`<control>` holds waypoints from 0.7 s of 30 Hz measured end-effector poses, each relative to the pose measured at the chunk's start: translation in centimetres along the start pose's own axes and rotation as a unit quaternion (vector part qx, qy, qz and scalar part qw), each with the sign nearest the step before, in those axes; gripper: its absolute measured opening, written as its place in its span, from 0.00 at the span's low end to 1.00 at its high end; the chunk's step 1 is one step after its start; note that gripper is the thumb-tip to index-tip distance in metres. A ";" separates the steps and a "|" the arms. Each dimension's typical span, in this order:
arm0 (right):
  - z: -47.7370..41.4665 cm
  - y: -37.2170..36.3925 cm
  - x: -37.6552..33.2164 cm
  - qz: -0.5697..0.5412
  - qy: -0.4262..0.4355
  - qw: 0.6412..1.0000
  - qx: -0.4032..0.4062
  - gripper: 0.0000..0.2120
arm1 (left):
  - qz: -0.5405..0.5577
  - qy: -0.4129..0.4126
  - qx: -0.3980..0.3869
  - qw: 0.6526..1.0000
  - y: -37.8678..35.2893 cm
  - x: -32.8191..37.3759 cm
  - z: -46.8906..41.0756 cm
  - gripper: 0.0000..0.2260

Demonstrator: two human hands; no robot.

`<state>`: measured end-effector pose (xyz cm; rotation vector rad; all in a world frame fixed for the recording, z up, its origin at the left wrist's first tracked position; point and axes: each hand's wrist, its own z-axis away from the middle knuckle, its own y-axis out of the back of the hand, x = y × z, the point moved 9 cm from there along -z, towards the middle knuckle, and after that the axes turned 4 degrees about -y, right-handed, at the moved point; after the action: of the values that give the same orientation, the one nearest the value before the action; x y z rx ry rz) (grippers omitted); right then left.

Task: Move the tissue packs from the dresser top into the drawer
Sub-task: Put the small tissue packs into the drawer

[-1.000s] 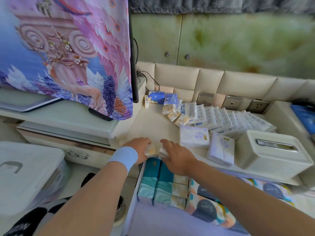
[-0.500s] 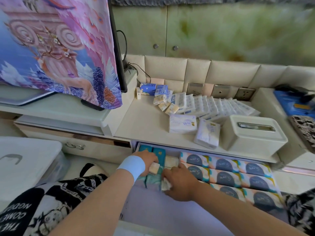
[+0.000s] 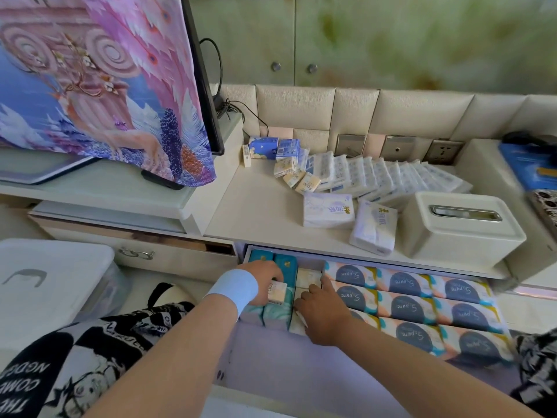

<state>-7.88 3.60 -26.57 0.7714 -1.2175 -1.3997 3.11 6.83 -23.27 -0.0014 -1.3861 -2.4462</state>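
Note:
The drawer (image 3: 301, 375) under the dresser top (image 3: 256, 206) stands open. It holds teal packs (image 3: 284, 263) at the left, a column of small cream packs (image 3: 308, 277) and rows of S.pure packs (image 3: 407, 306). My left hand (image 3: 263, 282) grips a small cream tissue pack (image 3: 277, 292) over the teal packs. My right hand (image 3: 321, 312) curls over another small pack (image 3: 301, 319) in the cream column, mostly hiding it. On the dresser top lie small cream packs (image 3: 301, 179), blue packs (image 3: 265, 147), a leaning row of white packs (image 3: 376, 176) and two larger white packs (image 3: 328, 209).
A cream tissue box (image 3: 461, 224) stands at the right of the dresser top. A screen under a colourful cloth (image 3: 105, 86) stands at the left on a higher shelf. A white lidded bin (image 3: 45, 285) sits on the floor at the left. Wall sockets (image 3: 398, 147) line the back panel.
Both hands came down from the dresser's front edge into the open drawer, each carrying a small pack. The view dropped, showing more of the drawer.

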 end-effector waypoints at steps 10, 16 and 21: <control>-0.7 -0.5 0.1 -0.006 0.014 0.999 0.042 0.28 | -0.004 0.001 0.006 1.000 0.1 -0.1 -0.6 0.26; -0.5 0.9 1.2 -0.114 -0.018 0.985 0.128 0.20 | -0.005 -0.002 0.010 1.000 0.3 0.2 -0.5 0.25; -1.1 2.0 2.9 -0.207 -0.048 0.969 0.124 0.22 | -0.008 -0.002 0.013 1.000 0.3 0.4 -0.4 0.26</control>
<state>-6.86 0.70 -24.46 1.1957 -1.3769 -1.6537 2.92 6.29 -23.18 0.0102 -1.4254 -2.4428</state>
